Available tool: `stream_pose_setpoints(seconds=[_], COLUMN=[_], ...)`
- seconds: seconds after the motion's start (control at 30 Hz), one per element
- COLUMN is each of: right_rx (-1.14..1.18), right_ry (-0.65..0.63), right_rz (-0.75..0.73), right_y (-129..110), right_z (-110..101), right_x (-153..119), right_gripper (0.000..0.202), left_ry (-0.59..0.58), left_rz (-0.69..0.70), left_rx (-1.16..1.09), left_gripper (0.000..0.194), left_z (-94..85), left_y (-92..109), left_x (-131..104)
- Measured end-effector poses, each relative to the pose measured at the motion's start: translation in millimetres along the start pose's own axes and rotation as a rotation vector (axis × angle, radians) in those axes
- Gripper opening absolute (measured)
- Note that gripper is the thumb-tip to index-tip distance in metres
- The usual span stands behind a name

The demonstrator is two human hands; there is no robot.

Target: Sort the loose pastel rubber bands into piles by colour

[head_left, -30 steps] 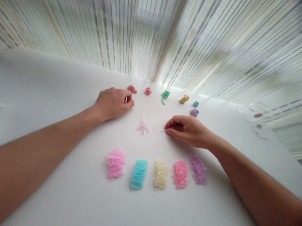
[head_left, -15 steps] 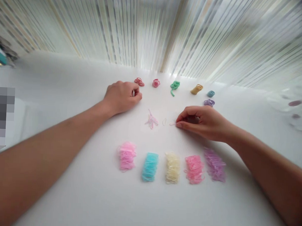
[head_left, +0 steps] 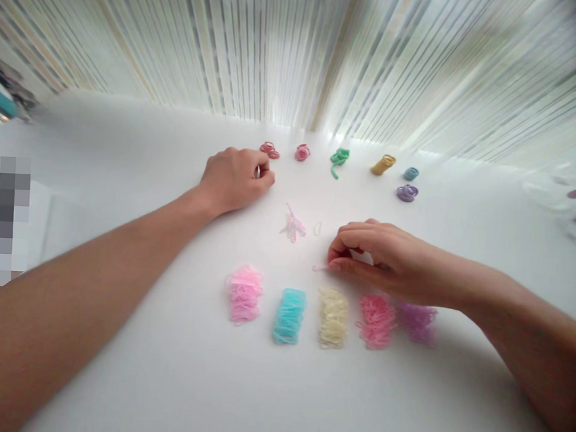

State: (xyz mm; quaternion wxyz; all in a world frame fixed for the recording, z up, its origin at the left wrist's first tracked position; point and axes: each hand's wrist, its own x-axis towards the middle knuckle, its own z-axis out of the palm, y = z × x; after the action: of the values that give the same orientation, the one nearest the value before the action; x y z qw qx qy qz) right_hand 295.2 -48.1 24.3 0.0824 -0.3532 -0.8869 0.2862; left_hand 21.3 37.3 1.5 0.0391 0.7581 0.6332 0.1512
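My right hand [head_left: 381,258] pinches a small pale pink rubber band [head_left: 319,268] between thumb and forefinger, just above the table. The band's loop sticks out to the left of the fingertips. My left hand [head_left: 237,179] rests on the table with its fingers curled and closed, and nothing shows in them. Between the hands lies a small loose pile of pale pink bands [head_left: 294,228], with a single pale band [head_left: 318,228] beside it. Nearer to me are piles of bands: pink [head_left: 245,295], turquoise [head_left: 289,316], cream [head_left: 333,320], coral pink [head_left: 377,322] and purple [head_left: 419,323], partly behind my right hand.
Along the back of the white table [head_left: 167,363] lie coils: red [head_left: 270,151], rose [head_left: 302,153], green [head_left: 339,158], mustard [head_left: 383,165], blue [head_left: 411,174] and violet [head_left: 407,193]. A striped curtain [head_left: 238,54] hangs behind. A clear, spotted object [head_left: 563,196] is at far right.
My right hand has moved toward me, carrying the pale pink rubber band from beside the single band to nearer the front piles. My left hand has stayed put; the view shifted slightly.
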Motion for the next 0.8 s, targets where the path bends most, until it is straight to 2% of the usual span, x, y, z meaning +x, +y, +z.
stream_pose_setpoints(seconds=[0.13,0.37,0.8], right_rx=[-0.039,-0.014,0.14], right_ry=[0.032,0.14,0.099], right_rz=[0.023,0.198,0.076], right_y=[1,14,13], right_z=[-2,-18,-4], right_x=[-1,-7,1], right_gripper=[0.023,0.027,0.013], left_ry=[-0.01,-0.002,-0.01], left_rz=[0.003,-0.012,-0.004], left_rx=[0.012,0.034,0.05], left_gripper=[0.027,0.026,0.026], left_z=[-1.7,-5.1,-7.3], left_y=[0,4,5], left_x=[1,-1,-1])
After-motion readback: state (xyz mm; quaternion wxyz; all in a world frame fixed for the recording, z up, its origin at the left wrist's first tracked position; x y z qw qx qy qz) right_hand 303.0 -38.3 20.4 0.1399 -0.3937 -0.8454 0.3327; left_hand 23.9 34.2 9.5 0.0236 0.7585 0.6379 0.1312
